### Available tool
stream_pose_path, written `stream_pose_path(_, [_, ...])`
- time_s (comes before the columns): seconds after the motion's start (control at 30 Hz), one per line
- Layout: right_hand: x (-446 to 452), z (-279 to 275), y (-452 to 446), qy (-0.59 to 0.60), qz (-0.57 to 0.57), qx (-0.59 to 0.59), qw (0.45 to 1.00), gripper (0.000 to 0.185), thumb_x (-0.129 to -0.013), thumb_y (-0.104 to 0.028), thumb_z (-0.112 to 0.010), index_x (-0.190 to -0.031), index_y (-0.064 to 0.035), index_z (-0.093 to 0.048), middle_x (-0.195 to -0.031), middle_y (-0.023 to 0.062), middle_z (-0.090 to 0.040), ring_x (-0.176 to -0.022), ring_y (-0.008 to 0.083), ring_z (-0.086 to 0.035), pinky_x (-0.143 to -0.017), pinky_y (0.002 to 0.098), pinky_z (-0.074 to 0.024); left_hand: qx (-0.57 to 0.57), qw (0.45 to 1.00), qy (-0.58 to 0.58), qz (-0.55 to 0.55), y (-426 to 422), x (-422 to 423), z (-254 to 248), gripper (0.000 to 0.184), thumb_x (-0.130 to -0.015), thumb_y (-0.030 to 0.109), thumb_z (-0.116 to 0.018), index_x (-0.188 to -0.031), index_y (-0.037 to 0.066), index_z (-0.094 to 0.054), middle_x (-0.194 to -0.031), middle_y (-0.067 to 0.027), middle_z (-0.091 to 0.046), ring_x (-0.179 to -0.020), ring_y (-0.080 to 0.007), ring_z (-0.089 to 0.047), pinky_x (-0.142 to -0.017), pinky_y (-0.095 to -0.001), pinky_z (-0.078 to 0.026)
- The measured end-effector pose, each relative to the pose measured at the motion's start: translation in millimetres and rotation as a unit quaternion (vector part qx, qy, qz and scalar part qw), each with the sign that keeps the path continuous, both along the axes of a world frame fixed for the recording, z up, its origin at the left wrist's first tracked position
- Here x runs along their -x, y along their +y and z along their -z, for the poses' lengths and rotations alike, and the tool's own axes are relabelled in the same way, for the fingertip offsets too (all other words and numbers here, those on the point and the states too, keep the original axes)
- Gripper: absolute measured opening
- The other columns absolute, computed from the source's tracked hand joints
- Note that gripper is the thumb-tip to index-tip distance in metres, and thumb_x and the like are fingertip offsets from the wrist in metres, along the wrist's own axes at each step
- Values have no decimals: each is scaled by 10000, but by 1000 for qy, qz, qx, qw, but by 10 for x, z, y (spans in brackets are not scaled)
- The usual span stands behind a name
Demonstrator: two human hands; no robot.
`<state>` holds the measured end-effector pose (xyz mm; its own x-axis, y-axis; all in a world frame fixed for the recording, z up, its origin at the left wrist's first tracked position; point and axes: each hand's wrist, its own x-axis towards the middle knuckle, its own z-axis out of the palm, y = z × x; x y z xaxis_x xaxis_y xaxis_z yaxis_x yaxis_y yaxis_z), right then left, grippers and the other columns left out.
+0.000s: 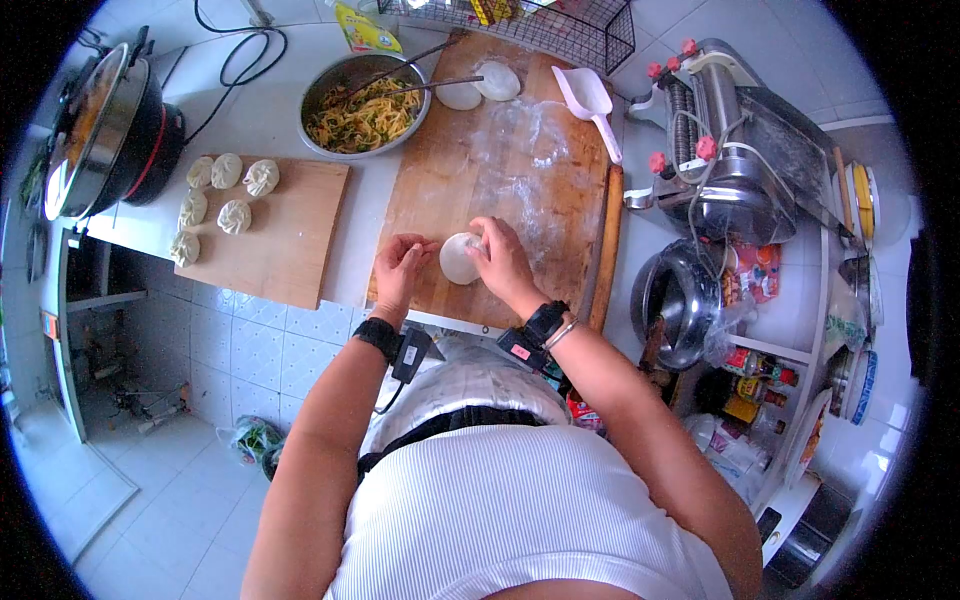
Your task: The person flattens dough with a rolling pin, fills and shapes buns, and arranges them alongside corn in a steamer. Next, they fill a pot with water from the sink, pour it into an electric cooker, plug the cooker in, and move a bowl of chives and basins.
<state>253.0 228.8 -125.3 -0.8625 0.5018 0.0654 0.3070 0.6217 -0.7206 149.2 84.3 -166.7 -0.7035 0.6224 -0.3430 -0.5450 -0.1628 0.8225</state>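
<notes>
A round, flat dough wrapper [460,259] is pinched at its right side by my right hand [500,257], above the near edge of the floured wooden board [520,180]. My left hand [403,268] is just left of the wrapper, its fingers pressed together; whether anything is between them is too small to tell. More wrappers [498,81] lie at the far end of the board. A metal bowl [318,143] of shredded filling [365,118], with chopsticks [430,85] in it, stands beyond my left hand. Several pleated buns [234,216] sit on a smaller board [290,235].
A white scoop [590,100] and a rolling pin [607,250] lie along the board's right side. Further right are a metal machine [720,150] and a dark shiny bowl [700,335]. A pot [115,150] stands at the far left, and a wire basket [590,30] at the back.
</notes>
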Motion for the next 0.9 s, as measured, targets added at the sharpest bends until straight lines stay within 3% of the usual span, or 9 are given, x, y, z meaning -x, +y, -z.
stream_pose_path(0.23, [66,241,2,17,43,-93,995,378,-678,-127,-705,-989,-47,-504,-911,146,-545,-852,317,-519,-733,383,-420,34,999,11,17,-27,-9,-6,120,-871,30,-467,-965,-27,-516,-956,-112,-583,-942,-220,-583,-853,-315,-477])
stream_pose_path(0.3, [-3,258,154,21,94,55,994,251,-719,-140,-668,-915,-47,-543,-795,131,-572,-722,302,-542,-634,367,-435,20,999,20,15,10,-10,-4,124,-867,35,-485,-968,-27,-519,-951,-102,-589,-920,-208,-589,-825,-301,-478])
stream_pose_path(0.33, [-73,296,250,-59,122,77,988,180,-751,-160,-632,-866,-42,-560,-665,108,-569,-596,270,-543,-555,353,-436,19,999,23,17,16,-1,65,124,-867,35,-485,-968,-27,-519,-951,-102,-589,-920,-208,-589,-825,-301,-478])
stream_pose_path(0.43, [-415,461,337,100,148,169,969,47,-790,-57,-570,-828,-30,-570,-644,83,-574,-600,187,-567,-574,317,-449,62,990,125,34,43,-7,89,139,-847,59,-530,-963,-16,-546,-938,-109,-596,-885,-199,-597,-778,-292,-484])
stream_pose_path(0.5, [-685,423,466,180,192,62,963,31,-791,-7,-551,-805,-19,-576,-677,63,-593,-623,158,-567,-596,284,-454,258,891,361,100,140,-31,-67,198,-766,90,-617,-939,8,-568,-877,-109,-587,-777,-204,-605,-702,-302,-485])
stream_pose_path(0.57, [-1014,304,586,71,221,205,951,40,-797,-42,-583,-813,-5,-583,-696,51,-592,-647,106,-553,-614,241,-451,271,875,384,117,244,-77,-129,228,-741,110,-641,-938,13,-576,-878,-117,-576,-777,-222,-602,-704,-313,-485])
stream_pose_path(0.7, [-999,244,457,54,195,195,960,232,-792,-215,-644,-761,5,-578,-623,45,-558,-587,82,-523,-540,250,-418,246,869,415,115,381,-149,98,266,-716,139,-665,-938,18,-584,-897,-127,-554,-795,-264,-590,-709,-336,-483])
stream_pose_path(0.83, [-762,290,463,16,219,98,971,256,-806,-204,-601,-681,-5,-500,-598,139,-521,-548,276,-530,-518,372,-393,232,870,416,130,347,-146,-31,274,-696,126,-678,-926,17,-577,-894,-135,-549,-800,-292,-583,-696,-346,-482])
stream_pose_path(0.9, [-692,367,478,-1,229,74,971,188,-808,-140,-565,-698,-11,-484,-645,162,-538,-606,350,-531,-551,389,-411,279,777,541,160,312,-148,-118,278,-678,105,-679,-902,13,-542,-897,-145,-544,-803,-325,-575,-684,-354,-475])
